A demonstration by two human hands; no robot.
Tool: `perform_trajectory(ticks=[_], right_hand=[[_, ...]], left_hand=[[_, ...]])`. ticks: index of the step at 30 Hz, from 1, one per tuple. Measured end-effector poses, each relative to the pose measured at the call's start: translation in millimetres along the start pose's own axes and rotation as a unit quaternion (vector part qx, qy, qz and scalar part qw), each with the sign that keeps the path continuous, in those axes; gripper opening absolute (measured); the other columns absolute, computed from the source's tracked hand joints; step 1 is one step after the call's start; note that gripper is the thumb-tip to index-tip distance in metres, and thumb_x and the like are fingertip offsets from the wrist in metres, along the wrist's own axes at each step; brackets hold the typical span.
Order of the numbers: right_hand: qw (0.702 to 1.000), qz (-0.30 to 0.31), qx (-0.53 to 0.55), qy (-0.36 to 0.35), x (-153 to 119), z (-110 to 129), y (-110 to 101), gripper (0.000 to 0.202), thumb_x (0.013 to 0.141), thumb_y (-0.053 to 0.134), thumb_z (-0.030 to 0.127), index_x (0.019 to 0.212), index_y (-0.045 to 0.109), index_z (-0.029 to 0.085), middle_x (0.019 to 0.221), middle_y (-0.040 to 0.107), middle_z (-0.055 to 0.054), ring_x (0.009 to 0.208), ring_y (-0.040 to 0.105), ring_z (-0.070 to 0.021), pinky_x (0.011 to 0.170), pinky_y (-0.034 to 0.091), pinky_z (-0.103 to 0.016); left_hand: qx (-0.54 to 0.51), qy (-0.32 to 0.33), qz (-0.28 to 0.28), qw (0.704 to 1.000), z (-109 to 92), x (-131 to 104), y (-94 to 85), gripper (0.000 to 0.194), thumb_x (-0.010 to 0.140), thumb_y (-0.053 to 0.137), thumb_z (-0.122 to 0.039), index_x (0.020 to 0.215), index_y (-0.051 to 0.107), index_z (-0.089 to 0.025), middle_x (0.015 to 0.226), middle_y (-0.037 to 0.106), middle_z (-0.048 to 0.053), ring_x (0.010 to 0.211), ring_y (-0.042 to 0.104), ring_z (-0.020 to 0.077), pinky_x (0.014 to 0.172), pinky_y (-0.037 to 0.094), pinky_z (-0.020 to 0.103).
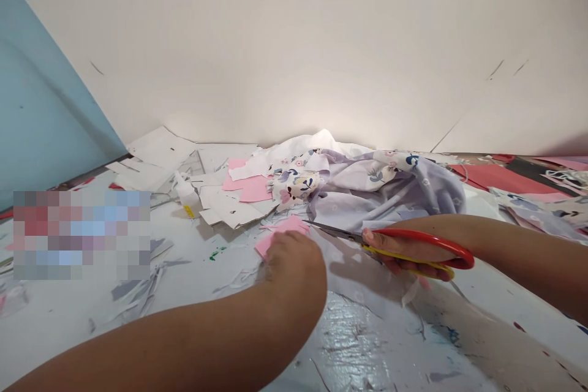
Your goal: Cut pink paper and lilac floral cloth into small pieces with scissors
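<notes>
Your left hand (296,266) is bent over the pink piece (279,236) near the middle of the table (353,343), fingers drawn in narrow and holding it; thumb is hidden. Your right hand (411,249) has the scissors (432,236), thumb and fingers at the handles, one red, one yellow. Blades point left, tips just beside the right edge of the pink piece; can't tell if they touch it. You've got lavender cloth (434,187) bunched up just beyond the scissors, part of it spread flat under the blades. Floral cloth (296,184) lies in the same heap, straight beyond your left hand. More pink pieces (255,188) sit on that heap's left side, next to white card pieces (234,205) in a loose stack. White bottle (186,195) with a yellow mark leans tilted just left of the card. Nearer you on the left: thin scraps (147,288) scattered on the tabletop, plus a pixelated patch you can't read. Far right: red sheets (496,179), with a floral scrap (546,202) in front. Pale board (294,43) stands along the back, blue wall (46,92) at far left.
</notes>
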State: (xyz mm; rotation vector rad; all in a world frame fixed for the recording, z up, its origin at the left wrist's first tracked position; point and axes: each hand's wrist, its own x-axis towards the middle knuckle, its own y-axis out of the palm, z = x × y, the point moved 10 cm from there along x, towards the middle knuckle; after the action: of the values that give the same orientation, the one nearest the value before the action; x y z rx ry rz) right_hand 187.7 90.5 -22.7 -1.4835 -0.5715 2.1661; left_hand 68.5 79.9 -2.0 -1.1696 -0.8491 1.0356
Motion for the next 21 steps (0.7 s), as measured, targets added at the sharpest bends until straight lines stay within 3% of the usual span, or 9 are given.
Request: perform_trajectory(ticks=[3, 5, 9, 12, 16, 21], right_hand=[[1.0, -0.005, -0.005, -0.001, -2, 1, -1, 0.069, 0.07, 0.001, 0.074, 0.065, 0.043, 0.019, 0.042, 0.043, 0.002, 0.036, 0.04, -0.0116, 0.049, 0.035, -0.028], [1.0, -0.002, -0.007, -0.004, -3, 2, 0, 0.069, 0.071, 0.001, 0.074, 0.065, 0.042, 0.019, 0.042, 0.043, 0.001, 0.036, 0.039, -0.0114, 0.049, 0.035, -0.028], [1.0, -0.001, 0.0, -0.007, -3, 4, 0, 0.067, 0.072, 0.002, 0.073, 0.064, 0.041, 0.019, 0.043, 0.042, 0.002, 0.036, 0.038, -0.0111, 0.047, 0.034, -0.027], [1.0, -0.011, -0.017, 0.015, -2, 2, 0, 0.066, 0.072, 0.004, 0.073, 0.062, 0.04, 0.019, 0.043, 0.043, 0.001, 0.035, 0.039, -0.0113, 0.046, 0.035, -0.027], [0.996, -0.053, -0.053, 0.05, -2, -2, -5, 0.064, 0.073, 0.009, 0.073, 0.057, 0.039, 0.019, 0.04, 0.044, 0.0, 0.029, 0.035, -0.0094, 0.041, 0.035, -0.028], [0.999, -0.04, -0.028, -0.018, -3, 7, -4, 0.059, 0.077, 0.016, 0.066, 0.063, 0.047, 0.018, 0.042, 0.043, 0.003, 0.032, 0.039, -0.0088, 0.044, 0.038, -0.025]], left_hand=[[-0.028, -0.028, 0.019, 0.999, 10, 0, 10.2, 0.027, 0.06, 0.063, -0.019, 0.086, 0.064, -0.011, 0.063, 0.059, 0.013, 0.063, 0.057, 0.0266, 0.051, 0.042, 0.034], [-0.026, -0.023, -0.009, 0.999, 8, -2, 5.3, 0.033, 0.062, 0.061, -0.019, 0.094, 0.064, -0.013, 0.071, 0.062, 0.015, 0.074, 0.058, 0.0305, 0.058, 0.044, 0.038], [0.006, 0.07, -0.052, 0.996, -26, -11, -1.7, 0.046, 0.068, 0.053, -0.014, 0.113, 0.055, -0.002, 0.106, 0.057, 0.028, 0.099, 0.053, 0.037, 0.069, 0.044, 0.043], [-0.022, 0.116, -0.052, 0.992, -46, -16, 7.3, 0.046, 0.065, 0.056, -0.014, 0.109, 0.057, 0.0, 0.11, 0.055, 0.031, 0.096, 0.055, 0.0381, 0.066, 0.045, 0.041], [-0.008, 0.124, -0.079, 0.989, -51, -17, 13.5, 0.047, 0.062, 0.059, -0.01, 0.108, 0.059, -0.003, 0.109, 0.057, 0.028, 0.095, 0.056, 0.0379, 0.067, 0.046, 0.042], [0.011, 0.122, -0.088, 0.989, -49, -19, 10.0, 0.044, 0.062, 0.058, -0.01, 0.106, 0.06, -0.004, 0.102, 0.06, 0.027, 0.089, 0.058, 0.0365, 0.065, 0.045, 0.041]])
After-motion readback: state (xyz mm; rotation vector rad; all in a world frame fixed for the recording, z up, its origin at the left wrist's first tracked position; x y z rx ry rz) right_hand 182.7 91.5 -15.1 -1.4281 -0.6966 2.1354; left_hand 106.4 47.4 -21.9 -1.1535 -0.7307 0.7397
